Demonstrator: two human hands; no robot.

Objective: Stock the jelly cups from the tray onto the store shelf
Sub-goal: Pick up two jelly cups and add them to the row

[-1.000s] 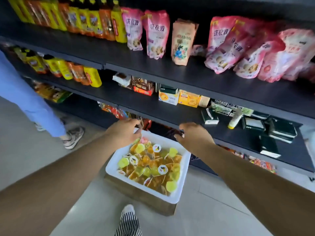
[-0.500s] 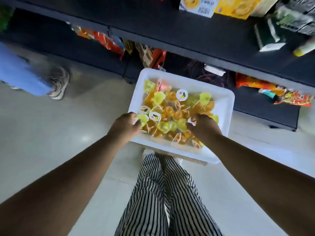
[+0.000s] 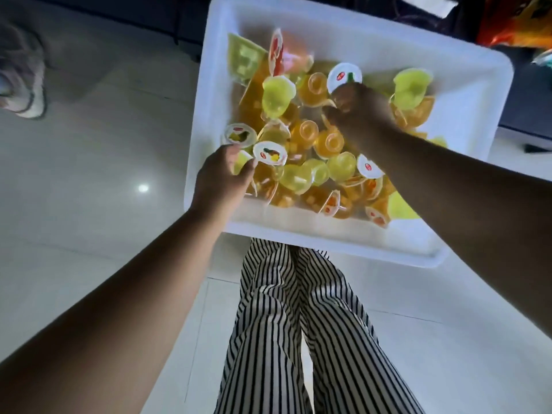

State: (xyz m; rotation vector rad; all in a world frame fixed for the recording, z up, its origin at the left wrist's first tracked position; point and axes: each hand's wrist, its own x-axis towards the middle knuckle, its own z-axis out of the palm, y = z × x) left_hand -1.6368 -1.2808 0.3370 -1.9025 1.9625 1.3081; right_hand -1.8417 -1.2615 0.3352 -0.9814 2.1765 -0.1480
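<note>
From the head view, your left hand (image 3: 222,177) reaches over the near-left rim of the white rectangular plastic tray (image 3: 466,121). Its fingers (image 3: 231,152) curl among the small clear jelly cups of yellow, green and orange jelly (image 3: 301,150), beside a white-lidded one; whether they actually pinch a cup, you cannot tell. Your right hand (image 3: 360,113) digs into the middle of the heap, fingers bunched around cups there, though the blur hides just what it holds.

The cups lie loose and jumbled, many on their sides, all in the tray, none on the shelf. Grab too many at once and the slick, rounded ones probably squirt out onto the pale tiled floor (image 3: 89,204). Pinching by a foil lid risks peeling it. The tray's near edge overhangs your striped trousers (image 3: 298,324); pressing down on that rim could tip it. The dark bottom shelf (image 3: 525,121) sits just behind, so lifting blind may knock the cups against its edge.
</note>
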